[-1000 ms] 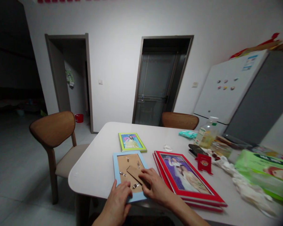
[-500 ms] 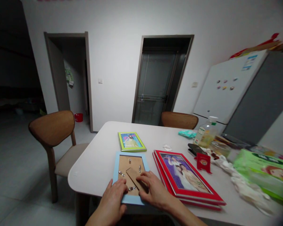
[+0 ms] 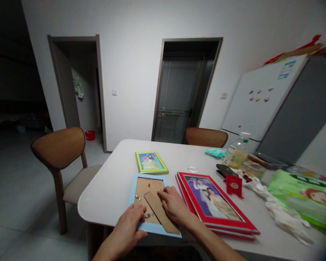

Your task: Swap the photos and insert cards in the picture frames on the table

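A light blue picture frame (image 3: pixel 132 192) lies face down on the table, its brown backing board (image 3: pixel 141 185) and stand leg (image 3: pixel 155 207) showing. Small metal clips (image 3: pixel 149 215) sit around the board. My left hand (image 3: pixel 130 222) holds the frame's lower left corner, fingers over the edge and thumb by the bottom rim. At the right edge, the bent fingers of my right hand (image 3: pixel 174 206) are closed at a metal clip (image 3: pixel 160 190), mostly hidden under the fingertips. The hand partly covers the stand leg.
Right of the frame, red picture frames (image 3: pixel 233 224) are stacked; a green one (image 3: pixel 161 164) lies behind. Farther right are a bottle (image 3: pixel 237 152), a dark phone-like object (image 3: pixel 224 171), a red card (image 3: pixel 234 185), crumpled tissue and a green tissue pack (image 3: pixel 304 195). Chairs (image 3: pixel 61 148) stand around the table.
My right hand has moved up the frame from the stand leg's lower end to the right-side clip, uncovering the leg. My left hand has shifted slightly left, staying at the lower left corner.
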Tool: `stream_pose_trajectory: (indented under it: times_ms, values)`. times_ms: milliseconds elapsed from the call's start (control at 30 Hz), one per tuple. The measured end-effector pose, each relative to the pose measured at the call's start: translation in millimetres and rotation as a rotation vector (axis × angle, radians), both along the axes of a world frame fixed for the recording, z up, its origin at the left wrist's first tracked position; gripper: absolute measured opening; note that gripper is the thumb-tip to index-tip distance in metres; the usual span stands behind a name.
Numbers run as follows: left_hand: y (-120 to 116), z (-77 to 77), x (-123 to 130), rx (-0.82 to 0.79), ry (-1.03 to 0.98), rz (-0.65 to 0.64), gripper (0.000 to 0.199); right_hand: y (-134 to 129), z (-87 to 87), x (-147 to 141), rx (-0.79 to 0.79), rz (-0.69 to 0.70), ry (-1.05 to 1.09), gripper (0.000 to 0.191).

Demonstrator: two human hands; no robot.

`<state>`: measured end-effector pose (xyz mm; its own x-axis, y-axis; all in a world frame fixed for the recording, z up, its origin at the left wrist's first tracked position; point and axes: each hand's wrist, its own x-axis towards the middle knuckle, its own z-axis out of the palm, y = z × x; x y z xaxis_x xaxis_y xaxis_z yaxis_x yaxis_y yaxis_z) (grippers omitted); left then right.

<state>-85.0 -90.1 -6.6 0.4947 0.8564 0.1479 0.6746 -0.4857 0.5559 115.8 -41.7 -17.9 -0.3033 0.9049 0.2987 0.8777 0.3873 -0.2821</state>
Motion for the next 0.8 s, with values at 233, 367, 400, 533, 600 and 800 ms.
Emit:
stream_pose_trajectory:
  times_ms: [233, 367, 400, 533, 600, 800]
  values:
    - [3, -22.1, 1, 0.028, -0.001, 0.079, 0.048, 5, -6.6, 0, 0.015, -0.053, 0.008, 0.021]
    - [2, -24.7, 5, 0.046, 0.017, 0.124, 0.040, 4, -7.4, 3, 0.002, -0.087, -0.014, 0.022]
    - [2, -23.7, 5, 0.044, 0.018, 0.129, 0.038, 4, -7.0, 4, -0.003, -0.076, -0.029, 0.023]
    - [0, -18.7, 7, 0.042, 0.018, 0.139, 0.037, 8, -5.9, 2, -0.036, -0.026, -0.067, 0.023]
    - [-1, -17.5, 7, 0.041, 0.019, 0.147, 0.038, 9, -7.1, 1, -0.035, -0.036, -0.052, 0.023]
    - [0, -19.0, 8, 0.040, 0.024, 0.157, 0.040, 10, -13.4, 1, 0.022, -0.092, 0.013, 0.021]
